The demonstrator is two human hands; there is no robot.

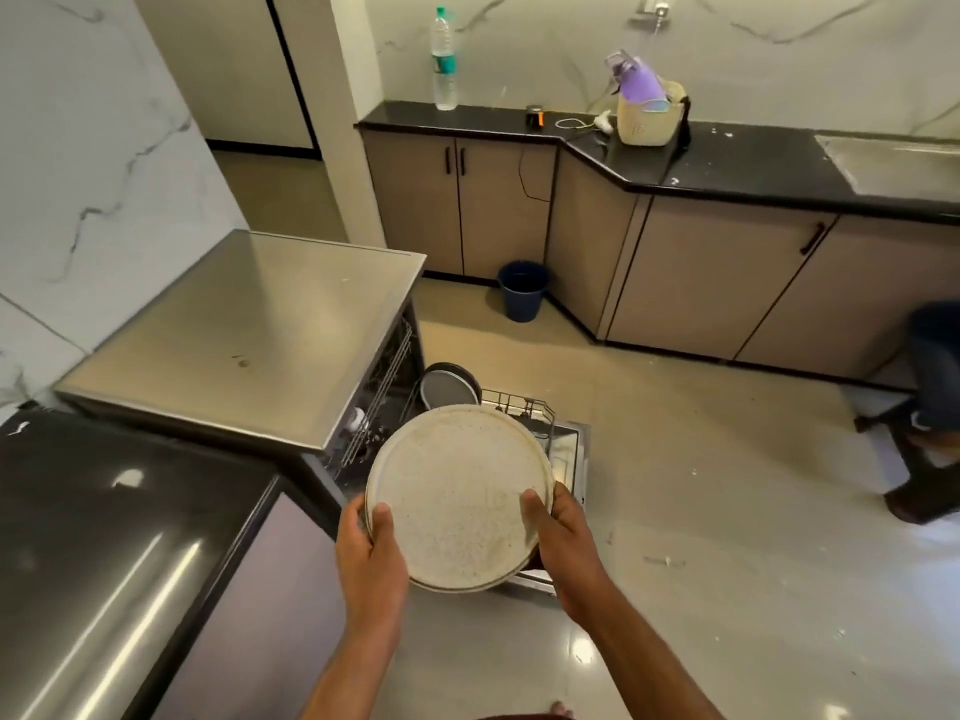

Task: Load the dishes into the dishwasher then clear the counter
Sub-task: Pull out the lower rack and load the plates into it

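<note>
A large round speckled cream plate (457,491) is held flat over the open dishwasher. My left hand (371,553) grips its left rim with the thumb on top. My right hand (558,543) grips the right rim the same way. Below the plate, the lower rack (519,402) is pulled out over the open door (569,454). A dark plate (449,387) stands upright in the rack just beyond the cream plate. The steel-topped dishwasher (260,324) stands to the left.
A black counter (727,158) runs along the far wall with a water bottle (444,59), a cream basket holding a purple bottle (647,111) and a sink (898,163). A blue bucket (523,289) stands on the floor. A person's legs (930,407) are at the right edge.
</note>
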